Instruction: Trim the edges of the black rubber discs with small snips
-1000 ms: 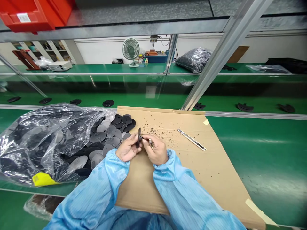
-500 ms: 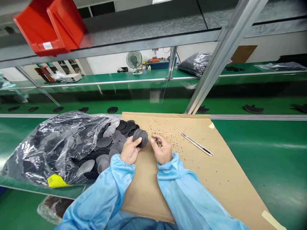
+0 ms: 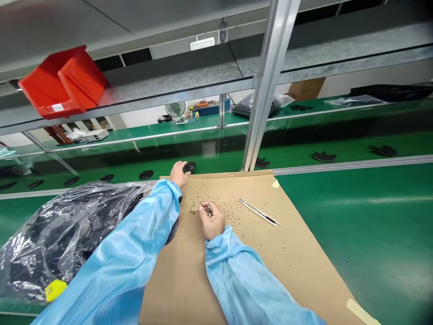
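My left hand (image 3: pixel 179 174) reaches to the far edge of the cardboard sheet (image 3: pixel 253 262), its fingers at a black part (image 3: pixel 189 168) on the green strip behind. My right hand (image 3: pixel 213 221) is closed around a small metallic tool (image 3: pixel 209 210) above the cardboard, where tiny dark bits are scattered. Most of the tool is hidden by the fingers. A white-and-black knife-like tool (image 3: pixel 259 212) lies to the right of that hand. My left sleeve covers most of the dark discs beside the clear plastic bag (image 3: pixel 84 221).
Several black parts lie along the green strip, such as one at the right (image 3: pixel 324 156). A metal post (image 3: pixel 265 85) rises behind the cardboard. On the upper shelf stands a red bin (image 3: pixel 64 83).
My left hand has moved forward from the cardboard to the green strip; the discs it held no longer show in it. The view has tilted up and turned right. My right hand still grips the tool.
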`<state>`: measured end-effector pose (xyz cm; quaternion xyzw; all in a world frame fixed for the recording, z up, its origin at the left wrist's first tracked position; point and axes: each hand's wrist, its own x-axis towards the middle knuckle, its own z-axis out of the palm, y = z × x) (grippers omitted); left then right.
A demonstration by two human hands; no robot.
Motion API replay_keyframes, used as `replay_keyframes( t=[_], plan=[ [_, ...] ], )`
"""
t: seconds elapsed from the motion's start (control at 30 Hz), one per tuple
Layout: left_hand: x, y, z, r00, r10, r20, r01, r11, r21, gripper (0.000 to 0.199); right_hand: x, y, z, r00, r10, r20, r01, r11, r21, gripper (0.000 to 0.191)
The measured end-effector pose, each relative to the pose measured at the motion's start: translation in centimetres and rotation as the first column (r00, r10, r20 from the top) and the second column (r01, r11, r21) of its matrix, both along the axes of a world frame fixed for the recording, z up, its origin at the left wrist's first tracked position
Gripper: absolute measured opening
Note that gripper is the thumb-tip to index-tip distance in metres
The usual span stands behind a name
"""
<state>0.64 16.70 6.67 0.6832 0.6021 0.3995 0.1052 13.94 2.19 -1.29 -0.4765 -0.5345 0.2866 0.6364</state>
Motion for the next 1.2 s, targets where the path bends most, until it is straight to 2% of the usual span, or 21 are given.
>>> replay_keyframes(
  t=[0.13,0.17,0.27,0.33,0.43,0.53,0.6,0.73,0.77,0.87,0.93,1.07,1.13,1.2],
  plan=[
    [0.8,-2.0,-1.4,0.995,-0.049,-0.086,0.042,0.995,-0.087,0.035,0.1,0.0,0.2,0.997,-0.018,-0.077,0.017,1.000,-0.013,0.019],
    [0.6,-2.7,-1.6,0.987,-0.064,-0.148,0.045,0.991,-0.129,0.034,0.1,0.0,0.3,0.996,-0.019,-0.085,0.017,1.000,-0.020,0.018],
    [-1.0,-4.6,-1.6,0.904,-0.114,-0.413,-0.004,0.962,-0.275,0.041,0.1,0.0,0.4,0.996,-0.008,-0.092,0.005,1.000,-0.030,0.019],
    [-2.5,-5.3,-1.5,0.837,-0.142,-0.529,-0.059,0.937,-0.345,0.049,0.1,0.0,0.3,0.997,-0.001,-0.083,-0.001,1.000,-0.030,0.019],
    [-4.5,-6.1,-1.8,0.808,-0.171,-0.564,-0.092,0.908,-0.408,0.055,0.0,0.2,0.2,0.998,0.013,-0.061,-0.014,1.000,-0.023,0.020],
    [-5.4,-6.8,-2.6,0.789,-0.201,-0.581,-0.079,0.904,-0.419,0.051,0.1,0.2,0.2,0.999,0.026,-0.046,-0.027,0.999,-0.016,0.021],
    [-5.5,-7.3,-3.1,0.785,-0.204,-0.585,-0.061,0.914,-0.400,0.052,0.2,0.2,0.2,0.999,0.026,-0.036,-0.027,0.999,-0.019,0.020],
    [-5.8,-8.0,-3.5,0.790,-0.198,-0.580,-0.046,0.925,-0.378,0.072,0.4,0.2,0.4,0.999,0.033,-0.041,-0.035,0.999,-0.030,0.022],
    [-5.9,-8.1,-3.5,0.793,-0.196,-0.577,-0.043,0.927,-0.373,0.070,0.4,0.2,0.4,0.998,0.036,-0.045,-0.037,0.999,-0.036,0.022],
    [-6.6,-8.3,-3.2,0.805,-0.179,-0.565,-0.031,0.939,-0.342,0.040,0.4,0.3,0.2,0.998,0.031,-0.050,-0.033,0.998,-0.053,0.023],
    [-7.0,-8.5,-3.0,0.822,-0.147,-0.550,-0.035,0.951,-0.307,0.028,0.3,0.4,0.0,0.998,0.027,-0.053,-0.030,0.998,-0.052,0.024],
    [-7.4,-9.0,-2.9,0.867,-0.024,-0.498,-0.084,0.977,-0.195,0.030,0.3,0.5,-0.2,0.999,0.026,-0.037,-0.027,0.999,-0.036,0.025],
    [-7.4,-9.1,-3.0,0.925,0.061,-0.375,-0.113,0.987,-0.118,0.030,0.3,0.6,-0.3,0.999,0.030,-0.025,-0.031,0.999,-0.035,0.024],
    [-7.2,-9.2,-3.3,0.983,0.131,-0.125,-0.138,0.989,-0.049,0.028,0.3,0.6,-0.3,0.999,0.031,-0.013,-0.031,0.999,-0.037,0.024]
  ],
)
